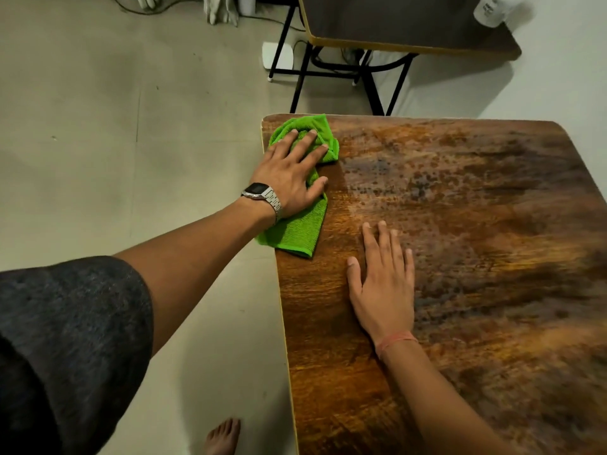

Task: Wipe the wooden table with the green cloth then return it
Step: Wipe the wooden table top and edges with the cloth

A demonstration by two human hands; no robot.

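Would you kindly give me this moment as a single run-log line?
phase: wiping | left hand: flat, pressing green cloth at far-left corner of wooden table | right hand: flat on table, apart from cloth | return: not yet done

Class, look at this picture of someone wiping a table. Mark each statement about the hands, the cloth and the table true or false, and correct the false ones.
1. The left hand presses the green cloth at the table's far left corner. True.
2. The right hand holds a second cloth. False: it lies flat on the bare wood, holding nothing.
3. A watch is on the left wrist. True.
4. The cloth lies in the middle of the table. False: it sits along the left edge, part of it hanging over.
5. Both hands touch the cloth. False: only the left one does; the right is apart from it.
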